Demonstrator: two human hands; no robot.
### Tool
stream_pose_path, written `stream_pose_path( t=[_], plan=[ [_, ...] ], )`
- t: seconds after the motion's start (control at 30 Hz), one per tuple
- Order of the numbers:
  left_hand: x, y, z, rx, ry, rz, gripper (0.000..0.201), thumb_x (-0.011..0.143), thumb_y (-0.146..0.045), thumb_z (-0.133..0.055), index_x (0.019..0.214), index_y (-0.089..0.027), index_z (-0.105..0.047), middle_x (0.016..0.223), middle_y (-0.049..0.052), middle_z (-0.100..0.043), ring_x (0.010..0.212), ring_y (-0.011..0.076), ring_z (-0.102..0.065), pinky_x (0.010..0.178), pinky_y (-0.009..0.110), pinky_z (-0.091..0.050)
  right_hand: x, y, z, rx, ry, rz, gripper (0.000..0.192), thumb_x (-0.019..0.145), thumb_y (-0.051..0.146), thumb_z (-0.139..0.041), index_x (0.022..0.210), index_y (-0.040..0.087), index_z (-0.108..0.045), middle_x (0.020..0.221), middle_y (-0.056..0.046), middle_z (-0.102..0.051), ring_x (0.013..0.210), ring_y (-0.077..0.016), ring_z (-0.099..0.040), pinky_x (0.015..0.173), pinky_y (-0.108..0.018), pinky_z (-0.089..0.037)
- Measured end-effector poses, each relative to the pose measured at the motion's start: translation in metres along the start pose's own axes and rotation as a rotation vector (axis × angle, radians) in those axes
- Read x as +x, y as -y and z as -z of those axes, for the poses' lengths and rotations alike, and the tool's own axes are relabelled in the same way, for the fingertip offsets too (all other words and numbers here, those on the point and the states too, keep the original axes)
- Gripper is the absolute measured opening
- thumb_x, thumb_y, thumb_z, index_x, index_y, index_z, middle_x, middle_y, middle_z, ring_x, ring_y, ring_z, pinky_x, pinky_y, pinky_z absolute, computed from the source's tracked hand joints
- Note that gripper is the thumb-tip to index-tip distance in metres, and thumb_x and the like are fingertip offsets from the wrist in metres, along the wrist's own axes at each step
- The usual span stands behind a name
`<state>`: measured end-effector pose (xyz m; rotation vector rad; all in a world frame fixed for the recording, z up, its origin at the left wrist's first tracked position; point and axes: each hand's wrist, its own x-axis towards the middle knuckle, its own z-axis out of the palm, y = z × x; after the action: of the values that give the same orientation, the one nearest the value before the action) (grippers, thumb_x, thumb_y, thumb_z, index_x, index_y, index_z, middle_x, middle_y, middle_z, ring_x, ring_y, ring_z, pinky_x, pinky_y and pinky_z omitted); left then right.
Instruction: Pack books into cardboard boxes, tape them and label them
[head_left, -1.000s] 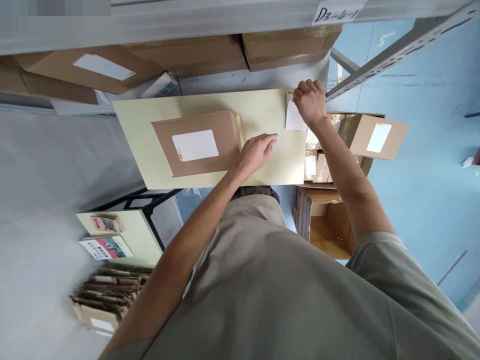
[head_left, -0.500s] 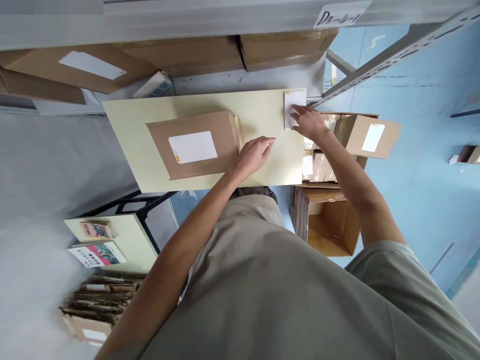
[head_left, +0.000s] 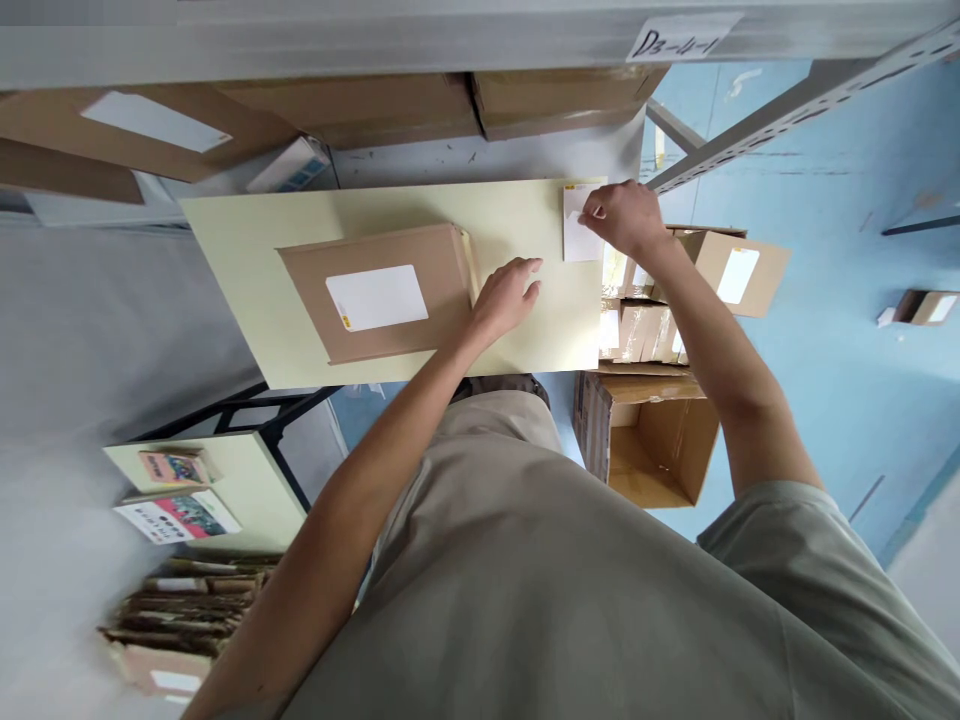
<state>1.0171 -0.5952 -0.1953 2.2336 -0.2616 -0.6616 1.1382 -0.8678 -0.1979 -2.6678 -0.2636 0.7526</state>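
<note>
On the pale yellow board point(head_left: 525, 345) lies a closed brown cardboard box point(head_left: 390, 245) with a white label on top. My left hand point(head_left: 506, 298) hovers by the box's right end, thumb and fingers apart, holding nothing. At the board's far right corner is a stack of white labels point(head_left: 581, 242) with a small yellow mark. Over it my right hand point(head_left: 626, 215) is closed in a pinch, thumb against fingertips, at the top label's right edge. A bit of that label seems to curl up there; the fingertips partly hide it.
A grey shelf beam point(head_left: 420, 40) marked D3-4-1 crosses above, with cartons point(head_left: 375, 110) behind. To the right stand a carton of labelled boxes point(head_left: 645, 330) and an open carton point(head_left: 660, 450). At left are a small table point(head_left: 262, 500) with printed packs and flattened cardboard point(head_left: 187, 610).
My right hand has lifted from lying flat on the label stack and closed into a pinch. My left hand's thumb and fingers have spread apart.
</note>
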Motion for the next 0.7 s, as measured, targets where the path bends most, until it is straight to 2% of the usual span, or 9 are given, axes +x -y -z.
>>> stream_pose_path(
  t=[0.17, 0.23, 0.33, 0.43, 0.57, 0.63, 0.7],
  plan=[
    [0.022, 0.003, -0.012, 0.018, 0.011, -0.027, 0.051, 0.113, -0.021, -0.065, 0.164, -0.02, -0.07, 0.171, 0.017, -0.07, 0.157, 0.0346, -0.069, 0.138, 0.052, -0.054, 0.015, 0.002, 0.031, 0.107, -0.188, 0.074, 0.045, 0.113, 0.073, -0.06, 0.132, 0.039, -0.084, 0.115, -0.005, -0.092, 0.13, -0.0394, -0.071, 0.116, -0.066, -0.056],
    [0.037, 0.004, -0.019, 0.015, 0.033, -0.068, 0.054, 0.113, -0.023, -0.065, 0.166, -0.02, -0.068, 0.177, 0.017, -0.065, 0.166, 0.0351, -0.062, 0.144, 0.053, -0.048, 0.024, 0.008, 0.042, 0.06, -0.21, 0.048, 0.037, 0.114, 0.067, -0.064, 0.13, 0.04, -0.084, 0.122, -0.003, -0.092, 0.127, -0.0362, -0.071, 0.115, -0.061, -0.056],
    [0.067, 0.005, -0.031, -0.002, 0.065, -0.129, 0.061, 0.114, -0.034, -0.068, 0.173, -0.021, -0.063, 0.186, 0.017, -0.056, 0.175, 0.0367, -0.051, 0.148, 0.055, -0.042, 0.031, 0.025, 0.058, -0.109, -0.172, -0.058, 0.035, 0.119, 0.048, -0.063, 0.138, 0.027, -0.083, 0.146, -0.009, -0.086, 0.123, -0.0322, -0.072, 0.115, -0.056, -0.055],
    [0.103, 0.004, -0.044, -0.01, 0.082, -0.136, 0.072, 0.113, -0.043, -0.071, 0.18, -0.02, -0.056, 0.192, 0.018, -0.046, 0.181, 0.0414, -0.041, 0.148, 0.059, -0.039, 0.03, 0.044, 0.069, -0.241, -0.139, -0.071, 0.04, 0.122, 0.035, -0.056, 0.148, 0.016, -0.079, 0.153, -0.015, -0.082, 0.124, -0.0315, -0.073, 0.113, -0.053, -0.056],
    [0.147, -0.002, -0.055, 0.081, 0.135, 0.026, 0.085, 0.109, -0.039, -0.078, 0.185, -0.017, -0.048, 0.199, 0.021, -0.029, 0.186, 0.0489, -0.026, 0.147, 0.068, -0.037, 0.032, 0.053, 0.076, -0.286, -0.145, -0.031, 0.045, 0.123, 0.025, -0.044, 0.151, 0.011, -0.076, 0.155, -0.02, -0.079, 0.13, -0.0354, -0.074, 0.115, -0.056, -0.058],
    [0.161, -0.006, -0.058, 0.162, 0.179, 0.127, 0.086, 0.11, -0.036, -0.079, 0.186, -0.011, -0.046, 0.201, 0.024, -0.021, 0.187, 0.0508, -0.019, 0.148, 0.068, -0.036, 0.037, 0.052, 0.077, -0.253, -0.159, -0.032, 0.04, 0.123, 0.028, -0.048, 0.148, 0.019, -0.078, 0.158, -0.016, -0.078, 0.133, -0.0358, -0.072, 0.12, -0.058, -0.057],
    [0.167, -0.009, -0.059, 0.191, 0.189, 0.166, 0.086, 0.112, -0.038, -0.077, 0.185, -0.007, -0.044, 0.201, 0.027, -0.019, 0.187, 0.0522, -0.017, 0.148, 0.067, -0.035, 0.042, 0.052, 0.079, -0.214, -0.159, -0.045, 0.035, 0.123, 0.032, -0.054, 0.145, 0.024, -0.079, 0.16, -0.015, -0.078, 0.137, -0.0366, -0.071, 0.124, -0.06, -0.055]
  ],
)
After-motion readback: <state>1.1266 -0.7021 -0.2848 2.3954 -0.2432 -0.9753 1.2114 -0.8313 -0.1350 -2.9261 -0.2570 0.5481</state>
